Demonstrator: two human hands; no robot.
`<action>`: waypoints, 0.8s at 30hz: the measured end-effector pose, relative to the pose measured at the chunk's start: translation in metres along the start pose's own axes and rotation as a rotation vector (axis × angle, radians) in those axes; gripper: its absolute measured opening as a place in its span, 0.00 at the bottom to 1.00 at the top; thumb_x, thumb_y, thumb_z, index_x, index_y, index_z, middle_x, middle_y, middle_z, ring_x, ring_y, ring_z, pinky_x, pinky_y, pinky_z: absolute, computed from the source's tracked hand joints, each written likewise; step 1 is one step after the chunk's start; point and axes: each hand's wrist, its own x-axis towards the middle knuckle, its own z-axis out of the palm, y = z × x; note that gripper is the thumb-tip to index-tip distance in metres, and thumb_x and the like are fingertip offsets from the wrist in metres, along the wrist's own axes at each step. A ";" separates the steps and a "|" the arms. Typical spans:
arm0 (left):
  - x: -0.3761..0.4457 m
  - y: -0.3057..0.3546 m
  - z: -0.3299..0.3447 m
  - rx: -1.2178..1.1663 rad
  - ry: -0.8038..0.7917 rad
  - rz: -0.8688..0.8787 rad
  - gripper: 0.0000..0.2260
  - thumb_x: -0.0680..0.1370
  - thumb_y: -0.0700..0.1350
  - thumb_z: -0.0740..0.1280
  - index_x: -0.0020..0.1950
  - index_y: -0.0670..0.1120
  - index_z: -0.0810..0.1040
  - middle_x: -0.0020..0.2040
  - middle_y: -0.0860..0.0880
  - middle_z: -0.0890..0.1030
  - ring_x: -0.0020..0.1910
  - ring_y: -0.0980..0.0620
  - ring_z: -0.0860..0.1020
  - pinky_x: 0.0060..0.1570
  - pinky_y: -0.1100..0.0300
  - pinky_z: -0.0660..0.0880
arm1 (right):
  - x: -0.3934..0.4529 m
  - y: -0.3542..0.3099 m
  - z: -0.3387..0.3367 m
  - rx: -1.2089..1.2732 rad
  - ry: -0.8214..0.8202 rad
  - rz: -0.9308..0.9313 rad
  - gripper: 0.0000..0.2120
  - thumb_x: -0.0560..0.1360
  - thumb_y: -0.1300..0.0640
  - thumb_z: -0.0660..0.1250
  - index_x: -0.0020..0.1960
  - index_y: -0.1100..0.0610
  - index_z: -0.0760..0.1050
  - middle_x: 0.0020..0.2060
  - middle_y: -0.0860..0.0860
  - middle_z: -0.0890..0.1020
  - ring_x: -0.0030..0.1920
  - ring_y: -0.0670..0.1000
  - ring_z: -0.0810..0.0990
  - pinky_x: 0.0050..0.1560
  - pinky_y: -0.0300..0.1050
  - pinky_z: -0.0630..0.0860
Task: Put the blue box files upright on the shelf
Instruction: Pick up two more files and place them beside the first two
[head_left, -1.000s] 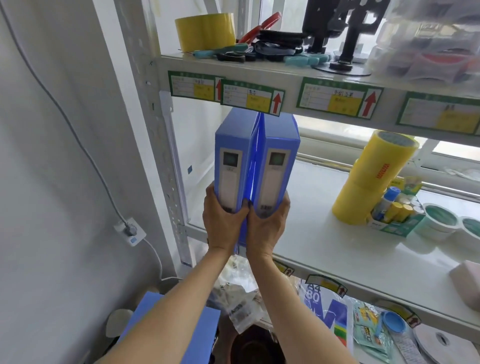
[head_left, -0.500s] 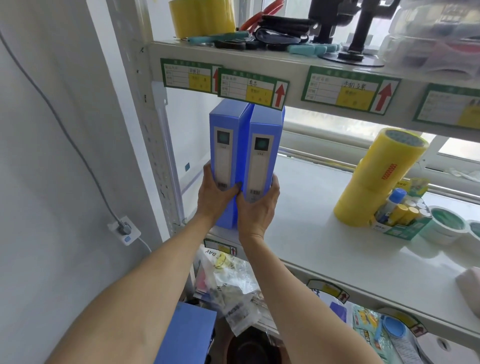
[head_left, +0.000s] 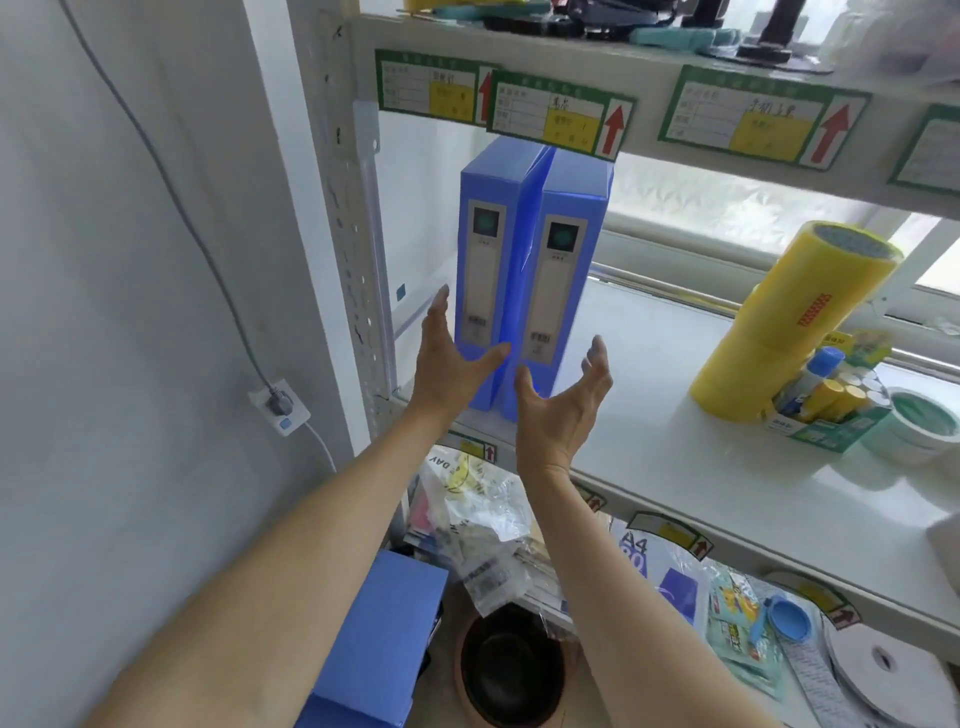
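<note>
We see two blue files standing upright on the shelf (head_left: 649, 457), touching each other, at its left end by the post. Our left hand (head_left: 447, 364) is open, fingers spread, beside the left file (head_left: 485, 270). Our right hand (head_left: 563, 400) is open too, beside the right file (head_left: 566, 280).

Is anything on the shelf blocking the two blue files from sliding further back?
Nothing visible does. Both blue box files stand upright at the shelf's left end; the board behind them is bare. The yellow tape rolls sit well off to the right.
</note>
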 end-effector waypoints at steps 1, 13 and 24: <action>-0.013 -0.002 -0.005 -0.003 0.085 0.021 0.37 0.74 0.49 0.73 0.77 0.46 0.59 0.76 0.47 0.66 0.71 0.50 0.69 0.67 0.57 0.69 | -0.013 0.000 -0.007 0.005 0.054 -0.013 0.35 0.71 0.55 0.76 0.73 0.55 0.64 0.64 0.49 0.72 0.64 0.48 0.74 0.63 0.51 0.74; -0.223 -0.194 -0.119 0.042 0.613 -0.644 0.11 0.77 0.40 0.63 0.59 0.41 0.75 0.47 0.47 0.79 0.45 0.45 0.77 0.43 0.55 0.70 | -0.213 0.100 0.011 -0.482 -0.877 -0.189 0.20 0.76 0.50 0.67 0.66 0.53 0.70 0.64 0.51 0.74 0.61 0.55 0.74 0.61 0.53 0.68; -0.408 -0.346 -0.183 0.136 0.369 -1.334 0.19 0.77 0.41 0.65 0.66 0.35 0.69 0.64 0.35 0.75 0.52 0.40 0.75 0.45 0.58 0.64 | -0.331 0.217 0.061 -1.169 -1.521 -0.575 0.34 0.78 0.45 0.64 0.78 0.54 0.55 0.73 0.57 0.62 0.72 0.59 0.65 0.74 0.66 0.51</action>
